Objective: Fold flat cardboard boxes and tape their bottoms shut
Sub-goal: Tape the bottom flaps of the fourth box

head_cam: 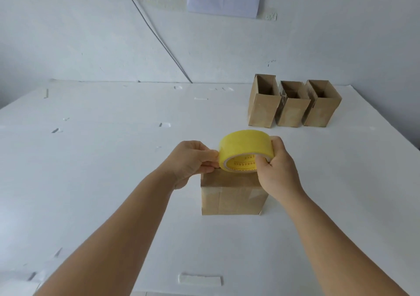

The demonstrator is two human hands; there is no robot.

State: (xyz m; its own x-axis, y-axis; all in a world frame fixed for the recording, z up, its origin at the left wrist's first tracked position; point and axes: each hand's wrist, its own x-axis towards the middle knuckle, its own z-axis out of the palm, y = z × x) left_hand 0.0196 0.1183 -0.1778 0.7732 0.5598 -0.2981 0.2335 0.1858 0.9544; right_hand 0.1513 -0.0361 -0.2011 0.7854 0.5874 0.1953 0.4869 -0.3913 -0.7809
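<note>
Cardboard box (pixel 231 199) near centre of white tabletop (pixel 102 159), taped face up; I see right hand (pixel 276 170) gripping yellow tape roll (pixel 246 151) just above box top, fingers curled through core; left hand (pixel 193 161) pinching at roll's left edge, fingers narrow, tape end itself too small to tell; three open boxes (pixel 293 104) in row, far right.

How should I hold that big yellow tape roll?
Grip the yellow tape roll across its ring from the right, thumb in the hole, fingers over the outer band, as the right hand does. That leaves the left side free for the left hand.
</note>
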